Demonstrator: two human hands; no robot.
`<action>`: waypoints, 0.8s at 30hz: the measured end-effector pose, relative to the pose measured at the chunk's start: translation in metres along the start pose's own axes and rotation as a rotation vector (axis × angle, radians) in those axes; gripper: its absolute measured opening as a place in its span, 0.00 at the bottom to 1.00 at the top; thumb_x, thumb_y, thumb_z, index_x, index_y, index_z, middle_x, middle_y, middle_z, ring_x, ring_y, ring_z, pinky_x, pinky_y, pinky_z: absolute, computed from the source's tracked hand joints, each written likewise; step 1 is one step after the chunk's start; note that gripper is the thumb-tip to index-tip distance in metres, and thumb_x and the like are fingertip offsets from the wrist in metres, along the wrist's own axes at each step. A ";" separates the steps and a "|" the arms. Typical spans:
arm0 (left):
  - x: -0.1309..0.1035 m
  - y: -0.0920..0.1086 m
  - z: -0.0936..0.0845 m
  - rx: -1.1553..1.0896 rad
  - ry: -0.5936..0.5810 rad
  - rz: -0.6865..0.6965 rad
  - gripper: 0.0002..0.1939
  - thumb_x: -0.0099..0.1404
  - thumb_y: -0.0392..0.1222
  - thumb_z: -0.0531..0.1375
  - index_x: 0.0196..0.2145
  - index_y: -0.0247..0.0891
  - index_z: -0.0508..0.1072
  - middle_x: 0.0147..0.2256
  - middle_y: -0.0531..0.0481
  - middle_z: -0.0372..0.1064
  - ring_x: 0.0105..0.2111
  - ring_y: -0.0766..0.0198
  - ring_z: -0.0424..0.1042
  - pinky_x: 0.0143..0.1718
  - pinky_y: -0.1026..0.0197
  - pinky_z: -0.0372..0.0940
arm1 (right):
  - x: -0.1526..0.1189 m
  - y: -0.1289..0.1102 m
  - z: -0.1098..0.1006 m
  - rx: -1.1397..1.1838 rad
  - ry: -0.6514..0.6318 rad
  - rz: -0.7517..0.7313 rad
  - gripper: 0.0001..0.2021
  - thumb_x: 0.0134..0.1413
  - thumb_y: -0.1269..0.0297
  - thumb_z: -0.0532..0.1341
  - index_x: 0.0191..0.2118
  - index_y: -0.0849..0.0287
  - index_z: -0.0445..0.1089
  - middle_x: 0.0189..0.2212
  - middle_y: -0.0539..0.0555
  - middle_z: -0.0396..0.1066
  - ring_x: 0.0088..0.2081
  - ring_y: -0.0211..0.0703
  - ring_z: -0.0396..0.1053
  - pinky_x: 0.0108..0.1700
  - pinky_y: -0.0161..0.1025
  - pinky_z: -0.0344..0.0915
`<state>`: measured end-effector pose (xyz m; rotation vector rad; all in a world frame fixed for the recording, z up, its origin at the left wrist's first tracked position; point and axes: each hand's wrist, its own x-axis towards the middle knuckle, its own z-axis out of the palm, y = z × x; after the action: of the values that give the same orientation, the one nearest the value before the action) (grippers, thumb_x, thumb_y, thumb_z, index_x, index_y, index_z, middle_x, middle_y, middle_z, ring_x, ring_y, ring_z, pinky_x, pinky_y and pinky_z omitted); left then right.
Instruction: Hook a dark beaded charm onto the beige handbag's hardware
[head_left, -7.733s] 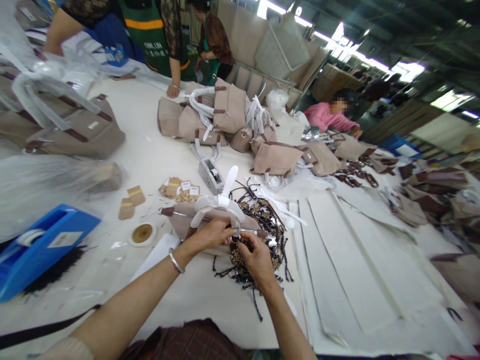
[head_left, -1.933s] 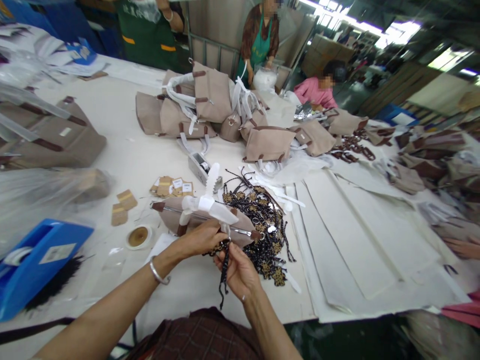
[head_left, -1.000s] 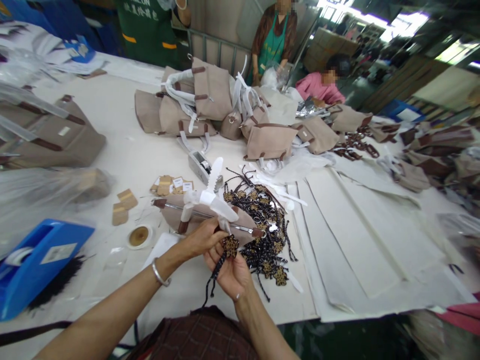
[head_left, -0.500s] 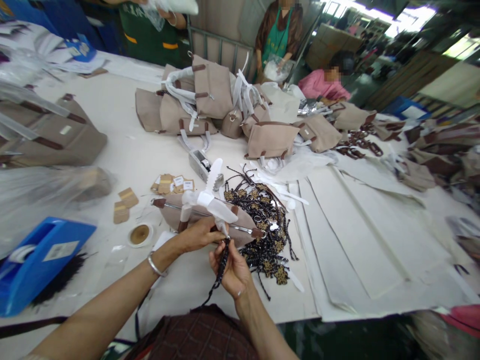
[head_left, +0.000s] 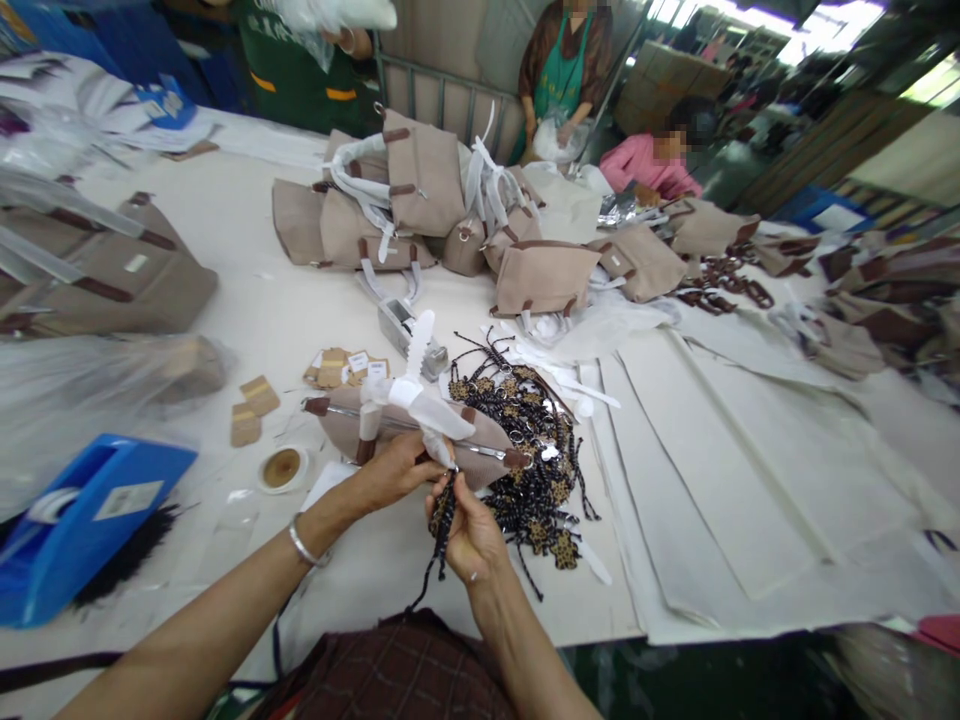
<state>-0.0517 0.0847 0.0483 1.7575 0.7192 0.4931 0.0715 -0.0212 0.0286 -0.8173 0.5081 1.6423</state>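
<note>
A taupe handbag [head_left: 480, 458] with a zipped top stands on the white table in front of me, its handles wrapped in white material [head_left: 431, 408]. My left hand [head_left: 397, 472] is closed at the near side of the bag, pinching the lower end of the white wrapping. Just right of it, my right hand [head_left: 471, 525] grips a black braided charm [head_left: 442, 525] near its top, and its cords hang down. The fingertips of both hands nearly meet. Beside the bag on the right lies a pile of similar black charms with leopard-print pieces [head_left: 536, 420].
Tan tags [head_left: 259, 395], a tape roll [head_left: 283, 468] and a blue dustpan [head_left: 97, 520] with a black brush lie left. A metal dispenser [head_left: 409, 335] and more bags [head_left: 424, 180] are beyond. White sheets [head_left: 750, 470] cover the right side. Several people work across the table.
My right hand has turned slightly, and the charm in it now hangs more upright with its wider part showing. The tip of the white wrapping has shifted a little left.
</note>
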 end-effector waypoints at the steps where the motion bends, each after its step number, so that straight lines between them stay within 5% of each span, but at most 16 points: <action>1: -0.001 -0.001 0.000 0.007 0.007 0.004 0.07 0.64 0.42 0.61 0.35 0.36 0.74 0.35 0.49 0.73 0.38 0.60 0.71 0.44 0.61 0.63 | -0.001 -0.001 0.002 -0.004 0.007 -0.009 0.05 0.46 0.72 0.72 0.28 0.63 0.75 0.25 0.51 0.77 0.26 0.36 0.73 0.45 0.43 0.74; 13: 0.011 0.005 -0.001 -0.051 -0.092 -0.135 0.10 0.64 0.41 0.57 0.39 0.37 0.76 0.33 0.51 0.74 0.34 0.61 0.72 0.38 0.64 0.65 | -0.001 -0.011 0.003 -0.084 -0.057 0.020 0.09 0.43 0.70 0.73 0.31 0.65 0.75 0.26 0.52 0.77 0.27 0.36 0.74 0.41 0.40 0.75; 20: 0.011 0.011 0.008 0.267 0.113 -0.216 0.09 0.60 0.38 0.57 0.35 0.37 0.76 0.34 0.49 0.75 0.35 0.58 0.73 0.39 0.61 0.65 | 0.002 -0.019 0.001 -0.123 -0.044 0.028 0.08 0.46 0.70 0.72 0.31 0.64 0.75 0.25 0.50 0.77 0.27 0.35 0.74 0.40 0.40 0.75; 24: 0.011 0.017 0.007 0.198 0.055 -0.170 0.08 0.58 0.38 0.59 0.36 0.39 0.76 0.36 0.51 0.76 0.35 0.61 0.73 0.38 0.64 0.65 | 0.003 -0.017 0.003 -0.142 -0.027 -0.007 0.09 0.44 0.68 0.72 0.31 0.64 0.74 0.23 0.50 0.75 0.25 0.35 0.72 0.38 0.40 0.75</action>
<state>-0.0354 0.0846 0.0624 1.8517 0.9747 0.3655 0.0867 -0.0131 0.0306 -0.8988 0.3719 1.6948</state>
